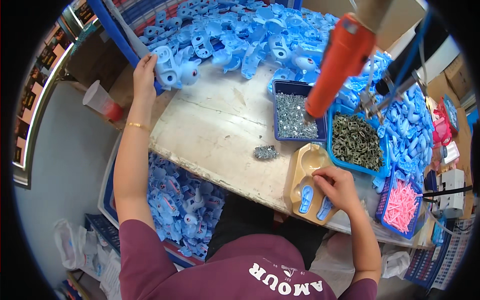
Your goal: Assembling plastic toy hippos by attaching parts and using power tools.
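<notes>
My left hand (pixel 146 75) is raised at the far left of the table, its fingers closed on a blue plastic toy shell (pixel 169 69) with round holes and an animal head with a painted eye. Over a tan moulded fixture (pixel 295 172) at the table's front edge is my right hand (pixel 340 186), thumb and fingertips drawn together. What they hold, if anything, I cannot make out. Two small blue plastic parts lie in the fixture's hollows: one blue part (pixel 306 199) in plain view, the other blue part (pixel 325 207) just below my right hand.
An orange screwdriver (pixel 340 65) hangs above a bin of screws (pixel 275 112). Beside it stand a bin of dark metal clips (pixel 360 171) and a basket of pink sticks (pixel 409 234). Blue shells (pixel 255 60) heap at the back; more blue parts (pixel 185 205) fill a crate below left.
</notes>
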`<state>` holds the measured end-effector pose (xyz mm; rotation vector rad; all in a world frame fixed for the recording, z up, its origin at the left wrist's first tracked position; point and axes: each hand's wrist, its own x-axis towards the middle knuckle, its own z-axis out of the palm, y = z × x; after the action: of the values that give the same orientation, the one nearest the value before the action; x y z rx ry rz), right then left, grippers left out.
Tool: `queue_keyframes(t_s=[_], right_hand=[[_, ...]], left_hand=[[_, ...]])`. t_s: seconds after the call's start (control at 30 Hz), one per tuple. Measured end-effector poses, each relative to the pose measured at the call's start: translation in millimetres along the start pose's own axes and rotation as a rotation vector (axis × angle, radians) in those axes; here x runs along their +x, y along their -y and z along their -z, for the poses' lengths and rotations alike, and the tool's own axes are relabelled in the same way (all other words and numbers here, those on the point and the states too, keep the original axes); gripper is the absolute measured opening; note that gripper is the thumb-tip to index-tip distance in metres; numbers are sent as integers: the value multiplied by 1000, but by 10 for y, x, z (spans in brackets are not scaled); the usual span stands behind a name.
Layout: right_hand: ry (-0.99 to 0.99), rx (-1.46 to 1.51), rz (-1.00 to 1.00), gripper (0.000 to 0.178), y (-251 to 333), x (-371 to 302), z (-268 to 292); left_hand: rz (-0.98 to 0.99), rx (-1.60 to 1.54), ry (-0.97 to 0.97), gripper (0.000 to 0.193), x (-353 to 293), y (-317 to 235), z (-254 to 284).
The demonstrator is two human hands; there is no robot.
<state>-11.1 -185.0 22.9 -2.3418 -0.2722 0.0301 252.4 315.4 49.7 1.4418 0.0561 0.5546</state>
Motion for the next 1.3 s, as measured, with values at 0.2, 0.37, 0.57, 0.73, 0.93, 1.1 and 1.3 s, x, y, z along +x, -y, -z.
queue_keyframes(t_s=[0.2,0.37,0.57,0.73,0.93,1.1,1.3], right_hand=[[27,393,-257,18,-61,-25,117],[-230,573,-170,17,32,-21,376],[-446,481,-243,16,11,-286,611],[-348,440,-220,18,-96,-520,502],[-131,-72,112,54,-69,-757,409],[-45,-100,48,64,-79,-808,369],[-44,-278,88,60,-60,-813,354]], left_hand=[[-341,276,282,28,-1486,-312,-497],[-905,451,819,40,-2784,-631,-1060],[-1028,290,1096,37,-3538,-574,-1829],[-960,403,1256,48,-3822,-276,-2022],[-765,471,1116,62,-3538,-363,-1855],[-663,603,1097,71,-3485,-275,-1827],[-646,584,1122,70,-3502,-251,-1825]])
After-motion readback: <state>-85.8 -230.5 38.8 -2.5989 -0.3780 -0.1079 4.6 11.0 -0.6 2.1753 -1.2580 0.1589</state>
